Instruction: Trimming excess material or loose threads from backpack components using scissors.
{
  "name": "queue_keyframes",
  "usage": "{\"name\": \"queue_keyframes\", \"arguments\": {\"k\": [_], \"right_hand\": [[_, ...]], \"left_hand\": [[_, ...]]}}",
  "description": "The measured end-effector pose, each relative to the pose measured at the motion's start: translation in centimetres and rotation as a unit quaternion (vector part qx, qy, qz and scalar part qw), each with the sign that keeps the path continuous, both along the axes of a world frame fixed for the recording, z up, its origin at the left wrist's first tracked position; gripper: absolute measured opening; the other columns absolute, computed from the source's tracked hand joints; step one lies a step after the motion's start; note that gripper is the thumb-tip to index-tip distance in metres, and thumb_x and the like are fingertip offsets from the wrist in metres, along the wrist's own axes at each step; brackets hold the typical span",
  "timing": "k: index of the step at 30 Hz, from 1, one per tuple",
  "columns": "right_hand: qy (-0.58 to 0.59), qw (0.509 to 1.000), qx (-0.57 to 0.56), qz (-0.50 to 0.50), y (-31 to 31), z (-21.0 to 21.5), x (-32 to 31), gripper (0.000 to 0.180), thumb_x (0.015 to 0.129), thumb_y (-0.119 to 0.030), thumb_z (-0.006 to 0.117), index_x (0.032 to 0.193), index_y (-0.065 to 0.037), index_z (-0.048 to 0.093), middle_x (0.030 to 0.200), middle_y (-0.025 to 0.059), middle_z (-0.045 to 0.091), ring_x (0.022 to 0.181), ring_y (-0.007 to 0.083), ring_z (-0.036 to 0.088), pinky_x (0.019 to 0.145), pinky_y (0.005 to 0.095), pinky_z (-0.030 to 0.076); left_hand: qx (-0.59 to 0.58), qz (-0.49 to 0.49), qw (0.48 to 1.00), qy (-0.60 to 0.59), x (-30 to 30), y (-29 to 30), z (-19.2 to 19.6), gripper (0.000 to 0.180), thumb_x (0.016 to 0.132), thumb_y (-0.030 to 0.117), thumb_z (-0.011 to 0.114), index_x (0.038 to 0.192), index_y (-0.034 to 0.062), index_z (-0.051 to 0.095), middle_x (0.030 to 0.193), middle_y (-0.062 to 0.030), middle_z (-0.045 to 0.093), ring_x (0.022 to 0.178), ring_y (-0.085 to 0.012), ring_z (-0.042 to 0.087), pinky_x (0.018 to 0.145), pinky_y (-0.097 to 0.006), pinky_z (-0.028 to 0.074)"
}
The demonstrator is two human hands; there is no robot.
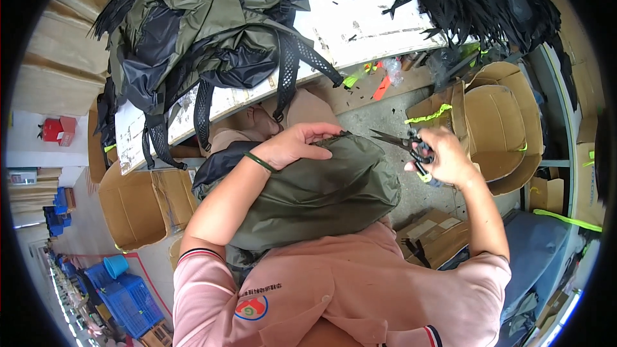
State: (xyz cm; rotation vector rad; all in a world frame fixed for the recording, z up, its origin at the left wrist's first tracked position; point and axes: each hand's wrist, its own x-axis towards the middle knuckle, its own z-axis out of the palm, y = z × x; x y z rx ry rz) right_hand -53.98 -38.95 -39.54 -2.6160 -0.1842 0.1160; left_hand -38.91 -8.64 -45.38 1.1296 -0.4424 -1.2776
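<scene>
Pink shirt (360, 283) cloth fills the bottom of the head view, nearest the camera, with dark-and-white trim at the sleeve ends. Just above it, a bulging green cloth (308, 196) lies bunched across the person's lap, touching the shirt front and crossed on its left by the left forearm. The left hand (299, 146), with a dark green bangle (259, 161) at the wrist, pinches the cloth's upper edge between thumb and fingers, close to a small black piece (345, 133). The right hand (443, 157) grasps black scissors (402, 143) by the handles; their blades are slightly parted and point left, the tips near that edge.

Beyond the hands stands a white table (360, 16) with dark marks on its top. Green and black bags (199, 0) are heaped on its left part, their mesh straps (287, 74) hanging over the near edge. Black strips (443, 0) are massed at its far right. An orange strip (382, 88) lies beyond the table's near edge.

Open cardboard boxes stand on both sides, one at right (495, 122) with a yellow-green strip (429, 115) beside it, another at left (132, 209). At lower left, a light blue bucket (116, 266) rests by blue crates (132, 302).
</scene>
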Motion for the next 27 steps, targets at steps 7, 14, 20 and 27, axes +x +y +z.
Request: {"name": "queue_keyframes", "arguments": {"k": [7,14,20,27], "right_hand": [[0.044,0.989,-0.106,0.090,-0.1,3.1,3.3,0.044,0.060,-0.039,0.083,0.077,-0.008,0.057,0.071,0.0080,0.057,0.079,0.0294,0.059,0.074,0.0390,0.041],[0.072,0.983,-0.105,0.131,1.3,4.0,4.1,0.042,0.060,-0.039,0.082,0.074,-0.009,0.056,0.070,0.0085,0.057,0.078,0.0291,0.059,0.073,0.0379,0.039],[0.089,0.982,-0.094,0.138,1.7,3.9,4.4,0.041,0.062,-0.038,0.081,0.074,-0.010,0.055,0.069,0.0069,0.057,0.077,0.0281,0.059,0.072,0.0370,0.039],[0.044,0.981,-0.119,0.145,1.5,3.0,4.1,0.041,0.064,-0.040,0.080,0.071,-0.009,0.054,0.065,0.0086,0.057,0.072,0.0299,0.058,0.071,0.0379,0.039]], "left_hand": [[-0.009,-0.018,0.998,-0.052,-1.0,0.7,-0.7,0.051,0.081,-0.003,0.068,0.129,0.0019,0.053,0.124,-0.0026,0.057,0.114,-0.0107,0.051,0.099,-0.026,0.039],[-0.005,-0.042,0.998,-0.050,-1.4,0.5,-0.7,0.051,0.081,0.001,0.070,0.129,0.0025,0.054,0.125,-0.0031,0.057,0.116,-0.0114,0.050,0.100,-0.026,0.039],[-0.015,-0.058,0.996,-0.063,-1.6,0.5,-0.8,0.050,0.082,0.004,0.070,0.129,0.0027,0.054,0.126,-0.0034,0.057,0.116,-0.0117,0.050,0.101,-0.027,0.038],[-0.025,-0.061,0.996,-0.063,-1.8,0.7,-0.4,0.050,0.083,0.005,0.069,0.130,0.0023,0.053,0.127,-0.0039,0.057,0.116,-0.0121,0.050,0.102,-0.027,0.037]]}}
